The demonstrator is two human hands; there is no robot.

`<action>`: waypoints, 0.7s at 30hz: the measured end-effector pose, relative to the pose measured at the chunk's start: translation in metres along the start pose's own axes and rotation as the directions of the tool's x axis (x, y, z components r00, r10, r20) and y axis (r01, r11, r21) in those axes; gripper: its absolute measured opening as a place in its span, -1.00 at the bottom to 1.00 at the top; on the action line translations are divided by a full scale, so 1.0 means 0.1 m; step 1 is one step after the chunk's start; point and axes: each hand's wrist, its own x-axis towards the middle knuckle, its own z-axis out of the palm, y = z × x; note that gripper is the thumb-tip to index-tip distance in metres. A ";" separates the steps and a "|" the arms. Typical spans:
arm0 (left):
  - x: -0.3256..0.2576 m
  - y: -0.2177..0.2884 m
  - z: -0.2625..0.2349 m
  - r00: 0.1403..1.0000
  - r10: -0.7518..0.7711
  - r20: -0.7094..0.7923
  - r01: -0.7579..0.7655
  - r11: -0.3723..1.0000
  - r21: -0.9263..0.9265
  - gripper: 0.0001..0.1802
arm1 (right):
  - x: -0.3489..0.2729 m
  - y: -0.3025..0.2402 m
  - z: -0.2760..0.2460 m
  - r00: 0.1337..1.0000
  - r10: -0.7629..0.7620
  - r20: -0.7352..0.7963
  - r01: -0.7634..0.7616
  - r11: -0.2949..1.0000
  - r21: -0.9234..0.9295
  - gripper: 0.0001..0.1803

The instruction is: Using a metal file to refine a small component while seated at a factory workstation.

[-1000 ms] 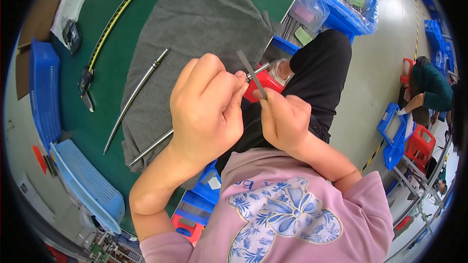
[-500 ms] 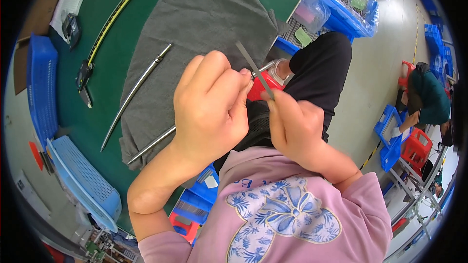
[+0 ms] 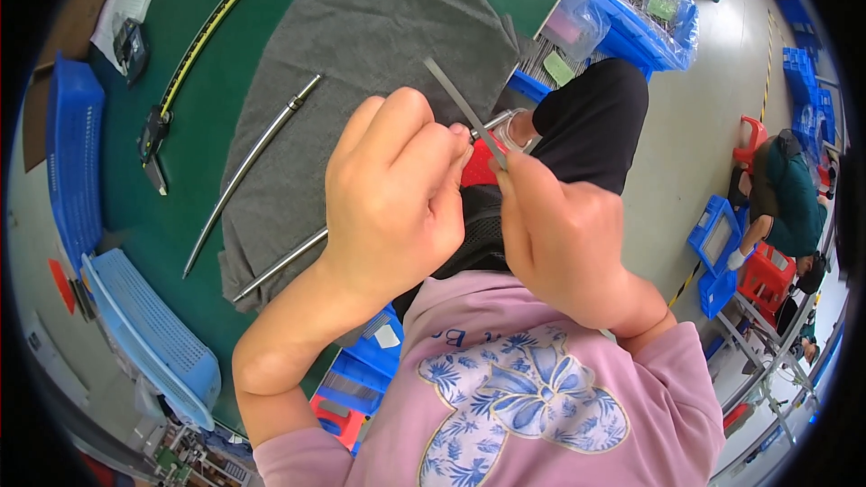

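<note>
My left hand (image 3: 388,194) is closed around a slim silver metal rod (image 3: 281,263). The rod's lower length slants out past my wrist over the grey cloth (image 3: 370,18), and its other end pokes out beyond my thumb and fingertips. Pinched in my right hand (image 3: 564,239) is a thin flat grey strip, file-like in shape (image 3: 454,96). It crosses the rod's tip, close to my left fingertips; whether the two touch, I cannot tell. A second silver rod (image 3: 245,173), with a stepped upper end, lies on the cloth to the left.
On the green table (image 3: 203,99) lies a digital caliper (image 3: 155,137). Blue baskets (image 3: 153,329) line the left edge. A blue bin (image 3: 622,32) of small metal parts stands at upper right. To the right, a person in green (image 3: 794,194) bends near blue crates and red stools.
The strip in my right hand has slid up and left across the rod's end, and my right hand has turned slightly. My left hand keeps its hold nearly in place.
</note>
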 end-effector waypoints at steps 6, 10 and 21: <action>-0.01 -0.01 0.00 1.000 -0.006 0.031 0.006 1.000 0.008 -0.81 | -0.01 0.06 0.05 0.999 -0.002 -0.047 0.004 0.999 0.043 -0.89; 0.00 -0.01 0.00 1.000 -0.005 0.002 0.005 1.000 -0.009 -0.80 | -0.14 0.10 0.15 0.995 -0.025 -0.095 0.031 0.998 0.055 -0.85; 0.01 0.00 -0.01 0.999 -0.018 0.045 0.017 1.000 0.011 -0.83 | -0.10 0.26 0.58 0.929 -0.072 -0.363 0.127 0.983 0.129 -0.77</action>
